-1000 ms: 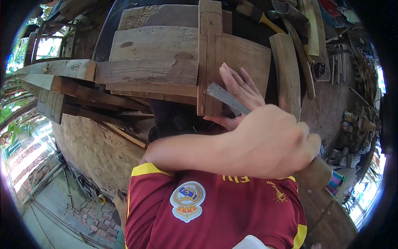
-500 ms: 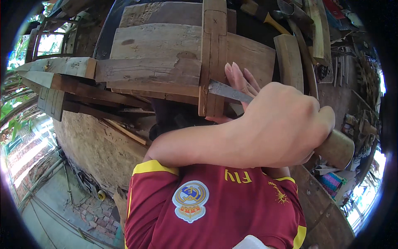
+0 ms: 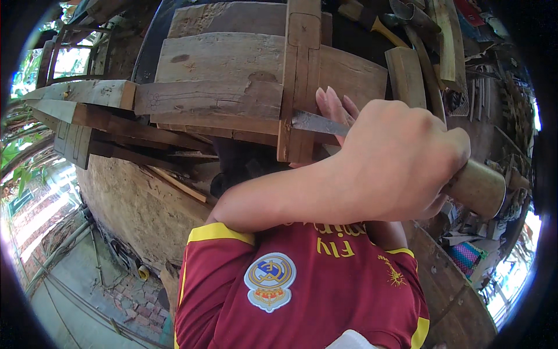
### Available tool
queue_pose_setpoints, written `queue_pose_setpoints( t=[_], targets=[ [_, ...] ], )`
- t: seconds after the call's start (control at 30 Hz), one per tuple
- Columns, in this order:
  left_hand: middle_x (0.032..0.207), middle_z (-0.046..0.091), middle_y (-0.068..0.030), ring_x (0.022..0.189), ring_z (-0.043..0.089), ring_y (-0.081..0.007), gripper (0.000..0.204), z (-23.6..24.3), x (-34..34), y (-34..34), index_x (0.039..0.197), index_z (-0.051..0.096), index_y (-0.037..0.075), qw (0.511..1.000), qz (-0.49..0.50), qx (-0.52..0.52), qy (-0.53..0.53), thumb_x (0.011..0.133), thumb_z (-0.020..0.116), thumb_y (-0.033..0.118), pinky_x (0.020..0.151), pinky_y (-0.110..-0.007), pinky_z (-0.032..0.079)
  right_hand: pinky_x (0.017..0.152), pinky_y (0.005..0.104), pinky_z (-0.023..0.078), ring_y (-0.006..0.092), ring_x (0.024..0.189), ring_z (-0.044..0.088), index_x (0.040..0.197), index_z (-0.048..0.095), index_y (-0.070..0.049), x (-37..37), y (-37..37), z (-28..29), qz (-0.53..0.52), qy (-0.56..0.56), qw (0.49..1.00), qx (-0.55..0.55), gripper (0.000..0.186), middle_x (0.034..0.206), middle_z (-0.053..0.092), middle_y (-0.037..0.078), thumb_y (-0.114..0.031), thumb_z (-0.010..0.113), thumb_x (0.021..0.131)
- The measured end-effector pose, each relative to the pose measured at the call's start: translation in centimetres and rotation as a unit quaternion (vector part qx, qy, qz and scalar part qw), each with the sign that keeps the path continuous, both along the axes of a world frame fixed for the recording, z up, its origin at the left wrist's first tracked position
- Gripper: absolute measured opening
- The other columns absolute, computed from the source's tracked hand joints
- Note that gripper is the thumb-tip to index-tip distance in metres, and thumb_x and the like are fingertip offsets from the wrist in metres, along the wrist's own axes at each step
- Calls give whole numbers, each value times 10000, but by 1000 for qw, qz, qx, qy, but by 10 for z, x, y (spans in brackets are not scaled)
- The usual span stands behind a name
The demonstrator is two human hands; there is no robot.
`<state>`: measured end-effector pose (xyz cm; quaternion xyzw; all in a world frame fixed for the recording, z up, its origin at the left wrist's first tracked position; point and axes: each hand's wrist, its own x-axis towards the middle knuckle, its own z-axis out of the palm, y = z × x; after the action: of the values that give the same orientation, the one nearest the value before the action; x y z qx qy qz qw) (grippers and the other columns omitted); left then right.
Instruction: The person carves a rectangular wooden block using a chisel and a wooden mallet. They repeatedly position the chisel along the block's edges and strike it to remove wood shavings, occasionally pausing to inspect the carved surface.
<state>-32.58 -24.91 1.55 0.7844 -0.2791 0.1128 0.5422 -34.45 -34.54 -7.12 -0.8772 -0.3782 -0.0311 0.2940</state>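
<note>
My left hand [image 3: 401, 154] is closed around a chisel [image 3: 317, 122]; its thick wooden handle sticks out beyond the fist at the right. The flat metal blade meets the right part of an upright wooden bar [image 3: 301, 75] marked with pencil lines. Behind the fist, the fingers of my right hand [image 3: 333, 104] are stretched out beside the bar's right edge. A bit of skin shows near the bar's lower end, while the palm is hidden by my left hand and forearm. Wide weathered planks [image 3: 221, 58] lie crosswise under the bar.
Pointed timbers [image 3: 81, 93] stick out at the left. A pale block [image 3: 406, 81] and a tool with a yellow handle [image 3: 388, 32] lie at the upper right. Below the planks rises a large rounded log [image 3: 136, 203]. A patterned woven piece [image 3: 467, 259] is at the lower right.
My left fist has tilted and the handle end has swung upward and a little to the right. The blade stays against the bar. My right fingers have hardly moved.
</note>
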Motion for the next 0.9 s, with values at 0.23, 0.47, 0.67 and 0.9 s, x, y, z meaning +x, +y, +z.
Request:
queue_pose_setpoints(
  t=[0.23,0.47,0.67,0.9],
  targets=[
    [674,663,-121,619,676,-334,255,0,1,3,763,656,60,1000,16,-2,0,580,772,195,559,-444,523,1164,516,332,348,1387,478,1539,281,-1,5,-6,-6,14,-37,997,-69,1058,1499,463,225,-545,781,782],
    [667,660,-124,619,673,-340,232,1,0,2,754,669,64,1000,-3,28,1,583,760,191,575,-441,525,1160,519,336,356,1387,475,1536,295,-8,7,-9,-12,21,-59,992,-106,1028,1504,456,223,-576,746,807],
    [675,666,-131,618,672,-339,221,3,0,2,750,679,66,999,-3,42,13,582,756,187,570,-440,522,1146,526,350,378,1407,442,1517,338,-27,8,-5,-11,24,-67,992,-107,948,1508,441,231,-628,648,854],
    [626,643,-151,595,666,-360,184,1,4,-3,718,683,72,999,25,12,19,594,754,189,559,-447,522,1142,527,357,378,1393,462,1518,332,-25,9,-12,-11,41,-71,988,-129,878,1507,441,234,-588,600,900]
  ],
)
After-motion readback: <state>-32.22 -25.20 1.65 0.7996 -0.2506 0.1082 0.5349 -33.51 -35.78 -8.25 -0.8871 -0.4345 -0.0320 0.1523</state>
